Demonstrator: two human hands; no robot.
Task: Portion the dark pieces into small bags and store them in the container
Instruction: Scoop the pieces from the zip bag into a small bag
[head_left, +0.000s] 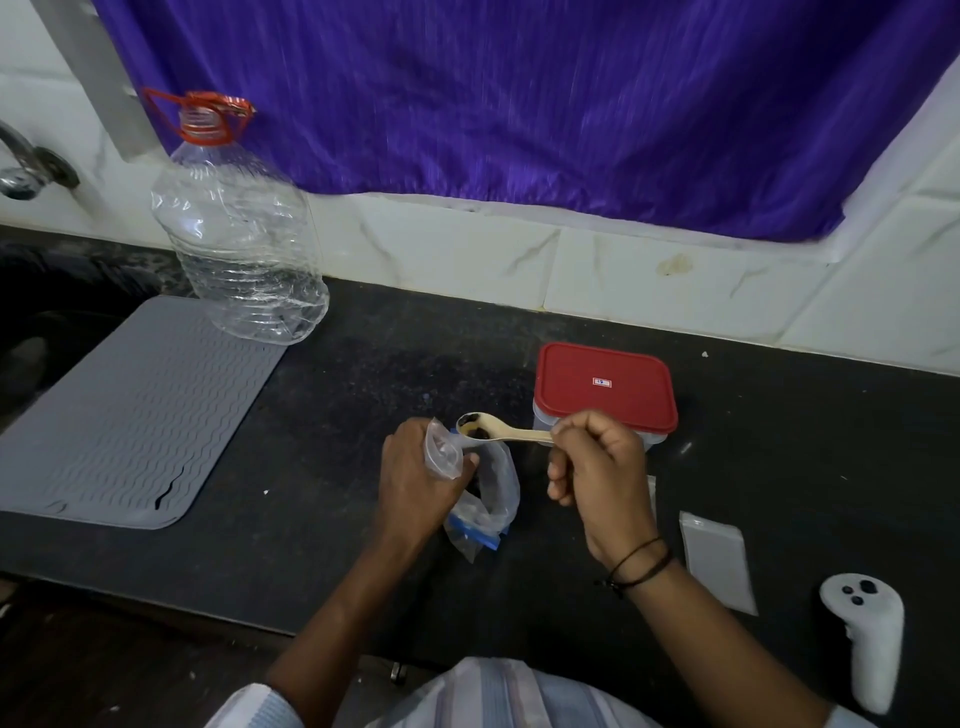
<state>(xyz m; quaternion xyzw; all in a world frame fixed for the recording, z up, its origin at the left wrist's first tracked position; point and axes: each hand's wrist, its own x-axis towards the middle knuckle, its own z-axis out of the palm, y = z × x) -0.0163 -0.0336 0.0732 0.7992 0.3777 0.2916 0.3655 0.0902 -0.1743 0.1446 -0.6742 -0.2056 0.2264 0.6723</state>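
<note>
Right hand (597, 462): grip closed on wooden spoon (498, 434), dark pieces in its bowl.
Left hand (415, 478): grip pinching small bag (488, 499) mouth.
Handling: bag limp, light, slippery; hold rim.

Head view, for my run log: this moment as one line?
left hand: holds small clear plastic bag open | right hand: wooden spoon with dark pieces over bag | red-lidded container: closed

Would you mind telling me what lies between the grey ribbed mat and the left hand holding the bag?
In the head view, only bare dark countertop separates the grey mat from the left hand, apart from one tiny white speck.
</note>
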